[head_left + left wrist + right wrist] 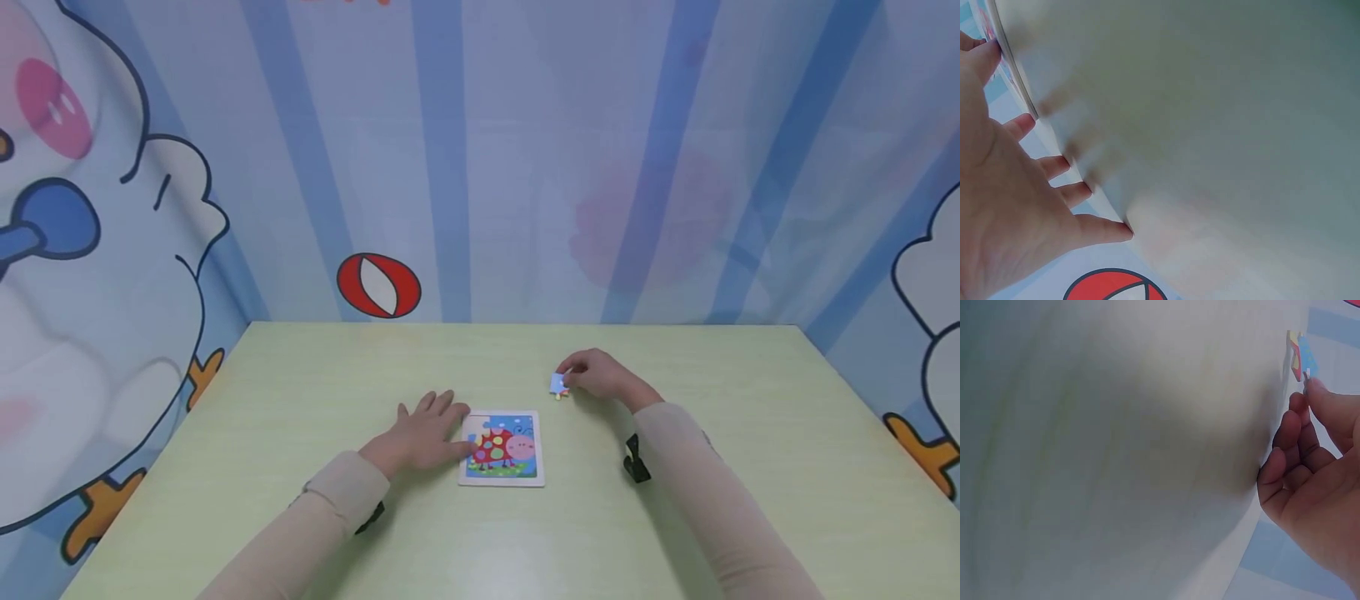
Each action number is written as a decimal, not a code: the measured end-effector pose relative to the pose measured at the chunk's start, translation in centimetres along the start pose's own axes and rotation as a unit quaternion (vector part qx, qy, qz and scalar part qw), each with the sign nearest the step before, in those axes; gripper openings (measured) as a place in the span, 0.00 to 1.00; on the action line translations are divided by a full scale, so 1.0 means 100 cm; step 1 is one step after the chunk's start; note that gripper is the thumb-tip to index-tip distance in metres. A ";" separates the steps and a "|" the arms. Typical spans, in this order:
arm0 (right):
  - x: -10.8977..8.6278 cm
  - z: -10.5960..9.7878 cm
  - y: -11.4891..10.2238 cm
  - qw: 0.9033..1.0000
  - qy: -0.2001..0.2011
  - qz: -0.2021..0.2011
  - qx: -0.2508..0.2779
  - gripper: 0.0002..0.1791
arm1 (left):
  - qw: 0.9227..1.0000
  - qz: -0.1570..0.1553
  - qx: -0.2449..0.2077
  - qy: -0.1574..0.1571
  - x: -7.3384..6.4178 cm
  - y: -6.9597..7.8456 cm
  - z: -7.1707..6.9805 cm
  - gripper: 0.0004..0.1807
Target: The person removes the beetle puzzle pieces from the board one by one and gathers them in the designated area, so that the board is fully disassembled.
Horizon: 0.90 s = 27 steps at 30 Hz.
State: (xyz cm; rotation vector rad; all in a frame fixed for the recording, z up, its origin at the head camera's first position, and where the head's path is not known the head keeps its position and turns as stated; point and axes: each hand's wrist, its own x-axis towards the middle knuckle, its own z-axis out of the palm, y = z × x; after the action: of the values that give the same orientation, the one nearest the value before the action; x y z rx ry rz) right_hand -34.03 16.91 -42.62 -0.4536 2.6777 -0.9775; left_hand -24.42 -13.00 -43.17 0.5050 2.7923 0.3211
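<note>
A small square jigsaw puzzle (498, 451) with a red spotted ladybug picture and white border lies on the table. A pale patch shows at its upper left. My left hand (426, 437) rests at the puzzle's left side, fingers spread, the thumb over its left part. In the left wrist view, the left fingers (1105, 229) are straight. Beyond the puzzle to the right, my right hand (597, 375) pinches a light-blue jigsaw piece (557, 383) between thumb and fingers, at the tabletop. Red and yellow show beside the blue in the right wrist view; whether that is a second piece, I cannot tell.
The pale green table (300, 375) ends at a blue striped backdrop (510, 167) with cartoon figures. Black straps (636, 460) show by both wrists under the sleeves.
</note>
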 end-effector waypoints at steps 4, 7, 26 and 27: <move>0.002 0.002 0.001 1.000 -0.002 0.006 -0.011 0.13 | 1.000 0.000 0.002 -0.002 0.000 0.000 0.000 0.39; 0.002 0.003 0.002 1.000 -0.001 0.009 -0.017 0.13 | 1.000 0.002 0.003 -0.001 0.000 0.000 0.001 0.39; 0.002 0.002 0.000 0.999 -0.002 -0.014 -0.045 0.13 | 1.000 0.005 0.002 0.004 0.003 -0.002 0.003 0.38; 0.001 0.002 0.000 0.999 -0.002 -0.013 -0.043 0.13 | 1.000 0.005 0.001 0.003 0.003 -0.002 0.003 0.38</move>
State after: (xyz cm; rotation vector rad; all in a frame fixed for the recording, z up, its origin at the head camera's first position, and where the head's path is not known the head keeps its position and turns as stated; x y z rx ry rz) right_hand -34.10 16.76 -42.79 -0.5089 2.7252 -0.8695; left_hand -24.63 -13.06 -43.56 0.5200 2.7978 0.3217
